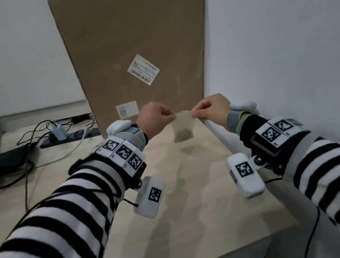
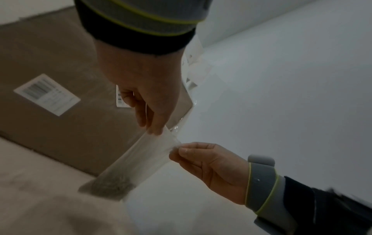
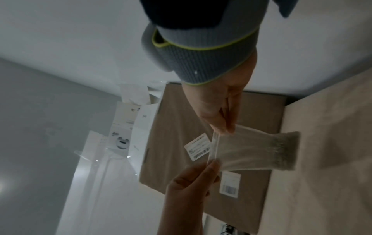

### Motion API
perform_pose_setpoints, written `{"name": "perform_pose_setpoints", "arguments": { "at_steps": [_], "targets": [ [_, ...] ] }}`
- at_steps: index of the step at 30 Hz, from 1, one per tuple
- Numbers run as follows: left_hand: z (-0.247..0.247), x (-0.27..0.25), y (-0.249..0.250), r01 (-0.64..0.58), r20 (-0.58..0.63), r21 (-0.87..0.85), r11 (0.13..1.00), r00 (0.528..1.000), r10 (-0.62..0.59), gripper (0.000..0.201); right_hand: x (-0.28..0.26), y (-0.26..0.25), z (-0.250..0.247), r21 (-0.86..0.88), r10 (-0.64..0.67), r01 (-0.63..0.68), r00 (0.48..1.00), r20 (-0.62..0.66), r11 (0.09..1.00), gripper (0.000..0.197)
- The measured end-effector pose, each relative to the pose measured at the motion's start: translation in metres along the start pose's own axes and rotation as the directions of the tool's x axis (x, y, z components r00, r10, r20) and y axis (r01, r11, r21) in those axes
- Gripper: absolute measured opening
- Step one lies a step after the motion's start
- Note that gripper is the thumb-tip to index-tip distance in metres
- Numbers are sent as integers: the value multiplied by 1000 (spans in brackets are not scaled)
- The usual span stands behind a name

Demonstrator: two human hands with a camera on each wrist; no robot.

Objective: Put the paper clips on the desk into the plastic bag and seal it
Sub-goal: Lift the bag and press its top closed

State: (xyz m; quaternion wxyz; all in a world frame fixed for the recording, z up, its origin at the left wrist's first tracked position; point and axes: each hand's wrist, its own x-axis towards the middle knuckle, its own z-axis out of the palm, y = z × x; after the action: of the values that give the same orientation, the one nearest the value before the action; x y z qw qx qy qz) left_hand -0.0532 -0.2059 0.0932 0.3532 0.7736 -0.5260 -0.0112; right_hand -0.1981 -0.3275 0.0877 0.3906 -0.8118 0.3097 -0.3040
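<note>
A small clear plastic bag (image 1: 183, 125) hangs in the air above the desk, held by its top edge. My left hand (image 1: 156, 119) pinches the left top corner and my right hand (image 1: 212, 109) pinches the right top corner. A grey clump of paper clips (image 1: 184, 136) sits at the bottom of the bag. In the left wrist view the plastic bag (image 2: 141, 160) stretches between my left hand (image 2: 153, 111) and right hand (image 2: 209, 163), paper clips (image 2: 110, 186) low in it. The right wrist view shows the plastic bag (image 3: 247, 151), its top strip taut between right hand (image 3: 221, 117) and left hand (image 3: 193, 184).
A tall cardboard box (image 1: 133, 47) with labels leans on the white wall (image 1: 282, 40) just behind the bag. The pale wooden desk (image 1: 184, 202) lies below. At the left lie cables, a power strip (image 1: 69, 137) and a dark pouch (image 1: 1, 160).
</note>
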Motion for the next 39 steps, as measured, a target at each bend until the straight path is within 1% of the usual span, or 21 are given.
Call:
{"name": "perform_pose_setpoints", "arguments": {
  "at_steps": [2,4,6,8,10,11,12,14,15,16,17,18,19,22,24,26,29,33,34,36,39],
  "targets": [
    [21,-9,-3,-21,86,68,997,996,15,14,-8,23,-2,-85,28,-23,998,54,996,1],
    [40,-24,-8,-65,228,130,989,973,34,14,-23,43,-1,-202,61,-27,984,165,979,6],
    [58,-41,-12,-93,362,139,986,931,37,13,-41,60,0,-318,119,-16,945,305,948,8],
    [72,-57,-15,-103,477,138,985,879,25,14,-58,69,0,-402,174,16,886,430,915,10],
    [84,-69,-17,-107,570,170,980,821,-9,17,-70,73,0,-512,199,96,848,491,854,15],
    [88,-73,-18,-102,591,189,977,806,-30,18,-74,72,0,-547,188,134,850,493,826,18],
    [91,-75,-19,-96,584,205,974,810,-43,20,-75,70,3,-568,166,160,862,479,807,21],
    [95,-74,-19,-87,498,233,969,866,-42,25,-75,68,11,-593,118,195,887,447,781,29],
    [96,-74,-18,-87,442,243,966,897,-30,25,-75,67,17,-600,112,205,887,448,773,33],
    [98,-74,-17,-90,400,255,963,916,-20,25,-74,67,23,-608,122,213,879,461,765,37],
    [99,-74,-15,-99,390,288,953,921,-22,25,-74,68,29,-618,140,224,864,484,753,41],
    [101,-76,-13,-109,410,341,934,911,-44,29,-74,67,34,-641,172,235,844,507,731,44],
    [103,-77,-11,-113,450,396,911,889,-85,34,-75,67,38,-669,206,247,828,521,701,47],
    [109,-82,-11,-100,562,470,877,801,-209,52,-77,69,47,-743,291,273,796,531,611,54],
    [109,-84,-11,-108,602,491,864,760,-247,57,-82,72,49,-761,319,268,789,525,590,56],
    [104,-87,-6,-137,625,519,844,734,-265,58,-85,79,51,-758,308,264,797,520,597,56],
    [96,-92,4,-185,627,554,811,734,-262,57,-89,87,51,-744,305,235,804,511,626,56],
    [93,-94,6,-172,635,560,810,718,-287,57,-90,101,54,-714,263,226,823,504,663,57],
    [93,-95,7,-173,633,567,805,717,-291,57,-88,106,56,-711,270,217,820,504,669,57],
    [94,-96,8,-186,629,575,797,723,-285,57,-82,116,63,-711,261,232,819,511,663,59],
    [94,-97,8,-184,625,569,802,731,-276,57,-81,126,66,-731,263,189,850,456,655,59]
  ]
}}
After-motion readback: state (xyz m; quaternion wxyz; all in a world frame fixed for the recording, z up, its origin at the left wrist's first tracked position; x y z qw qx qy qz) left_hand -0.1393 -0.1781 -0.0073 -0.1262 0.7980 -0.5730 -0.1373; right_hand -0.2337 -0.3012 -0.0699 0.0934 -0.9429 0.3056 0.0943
